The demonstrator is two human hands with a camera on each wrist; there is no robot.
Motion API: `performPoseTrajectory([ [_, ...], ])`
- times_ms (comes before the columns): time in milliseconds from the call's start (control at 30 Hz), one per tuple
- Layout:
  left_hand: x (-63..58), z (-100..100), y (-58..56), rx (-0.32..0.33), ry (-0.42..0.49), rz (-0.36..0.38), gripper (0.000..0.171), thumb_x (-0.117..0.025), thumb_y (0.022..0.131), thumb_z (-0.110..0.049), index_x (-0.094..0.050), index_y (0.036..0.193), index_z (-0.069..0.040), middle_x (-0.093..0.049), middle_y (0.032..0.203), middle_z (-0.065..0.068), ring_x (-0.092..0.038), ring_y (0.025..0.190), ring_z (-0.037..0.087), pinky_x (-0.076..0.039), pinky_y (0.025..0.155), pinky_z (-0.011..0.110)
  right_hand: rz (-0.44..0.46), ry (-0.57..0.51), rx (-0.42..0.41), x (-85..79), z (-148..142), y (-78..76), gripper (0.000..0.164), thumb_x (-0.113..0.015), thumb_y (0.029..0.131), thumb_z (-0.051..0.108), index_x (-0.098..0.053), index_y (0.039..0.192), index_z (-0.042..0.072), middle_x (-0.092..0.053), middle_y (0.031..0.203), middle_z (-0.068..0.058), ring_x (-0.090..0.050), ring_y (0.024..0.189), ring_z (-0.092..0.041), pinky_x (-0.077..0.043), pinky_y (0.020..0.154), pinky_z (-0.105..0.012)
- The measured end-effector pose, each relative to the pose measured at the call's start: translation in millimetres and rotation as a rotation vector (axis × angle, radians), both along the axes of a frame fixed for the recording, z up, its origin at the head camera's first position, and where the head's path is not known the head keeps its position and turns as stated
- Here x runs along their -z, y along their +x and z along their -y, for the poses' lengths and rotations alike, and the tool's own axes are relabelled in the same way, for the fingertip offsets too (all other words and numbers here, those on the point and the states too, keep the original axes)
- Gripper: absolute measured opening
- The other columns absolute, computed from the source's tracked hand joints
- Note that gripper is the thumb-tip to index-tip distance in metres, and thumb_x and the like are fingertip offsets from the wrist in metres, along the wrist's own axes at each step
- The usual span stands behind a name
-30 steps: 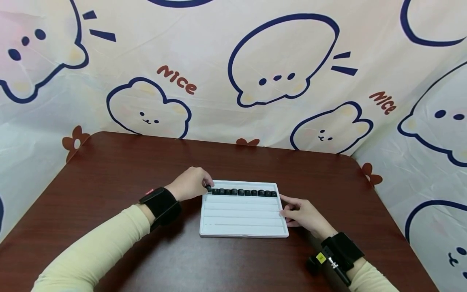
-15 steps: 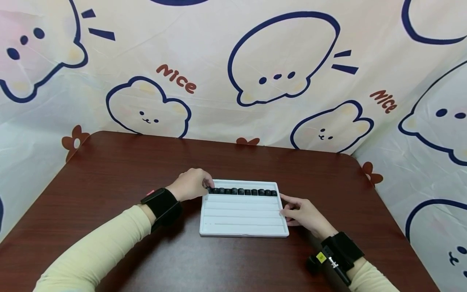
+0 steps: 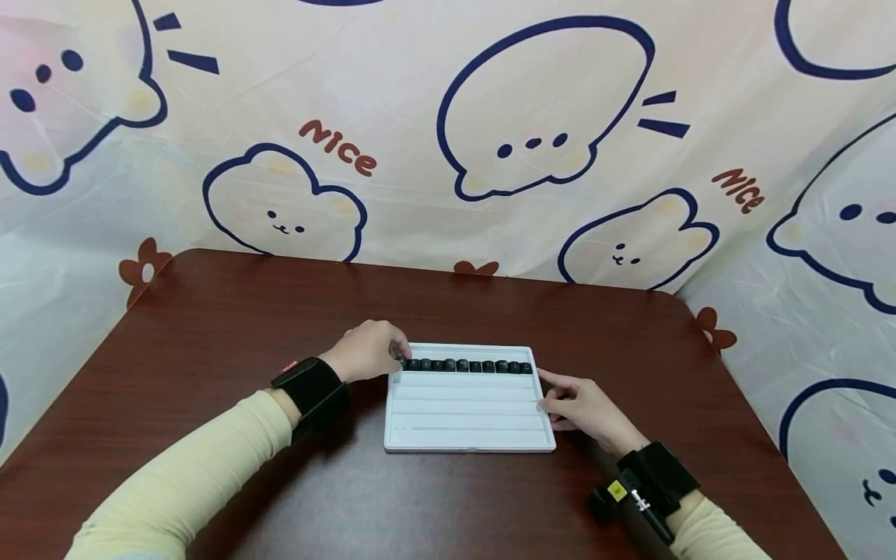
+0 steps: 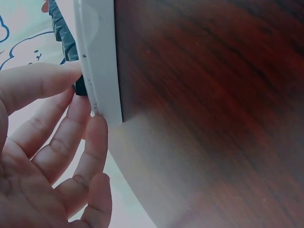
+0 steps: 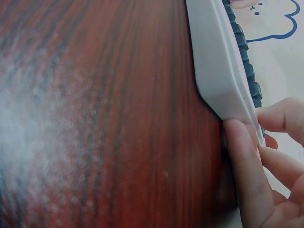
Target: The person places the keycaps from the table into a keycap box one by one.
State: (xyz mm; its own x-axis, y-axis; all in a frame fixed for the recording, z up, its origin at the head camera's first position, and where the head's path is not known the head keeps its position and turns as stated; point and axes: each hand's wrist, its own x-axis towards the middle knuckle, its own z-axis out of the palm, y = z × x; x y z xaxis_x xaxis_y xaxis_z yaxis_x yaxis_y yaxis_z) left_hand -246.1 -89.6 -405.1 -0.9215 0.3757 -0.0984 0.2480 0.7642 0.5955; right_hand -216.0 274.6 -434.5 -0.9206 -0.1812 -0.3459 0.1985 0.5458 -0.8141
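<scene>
A white tray with shallow ridges across it lies on the table. Along its far groove runs a row of black keycaps. At the left end of that row, my left hand pinches a black keycap between thumb and fingers, mostly covered by them. The left wrist view has another fingertip right at the tray's corner. On the opposite side, my right hand grips the tray's right edge, with thumb and fingers spread along the rim in the right wrist view.
The dark brown wooden table extends all round the tray. Behind it and at both sides hangs a pale curtain printed with cartoon bears. Each wrist wears a black strap, and a small device sits on the right one.
The keycap at the left end has dropped slightly, into line with the row, under my left fingers. My right hand stays at the tray's edge.
</scene>
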Motion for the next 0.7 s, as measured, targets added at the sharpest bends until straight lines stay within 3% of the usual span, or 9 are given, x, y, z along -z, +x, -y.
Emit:
performPoseTrajectory([
  [700, 0.4, -2.0, -0.8, -0.016, 0.046, 0.044, 0.014, -0.076, 0.088, 0.0, -0.082, 0.098, -0.008, -0.074, 0.104, 0.006, -0.063, 0.088, 0.018, -0.055, 0.078, 0.035, 0.002, 0.001, 0.006, 1.3, -0.7, -1.3, 0.062, -0.07, 0.095, 0.002, -0.045, 0.152, 0.001, -0.055, 0.094, -0.011, -0.06, 0.075, -0.02, -0.06, 0.068, -0.032],
])
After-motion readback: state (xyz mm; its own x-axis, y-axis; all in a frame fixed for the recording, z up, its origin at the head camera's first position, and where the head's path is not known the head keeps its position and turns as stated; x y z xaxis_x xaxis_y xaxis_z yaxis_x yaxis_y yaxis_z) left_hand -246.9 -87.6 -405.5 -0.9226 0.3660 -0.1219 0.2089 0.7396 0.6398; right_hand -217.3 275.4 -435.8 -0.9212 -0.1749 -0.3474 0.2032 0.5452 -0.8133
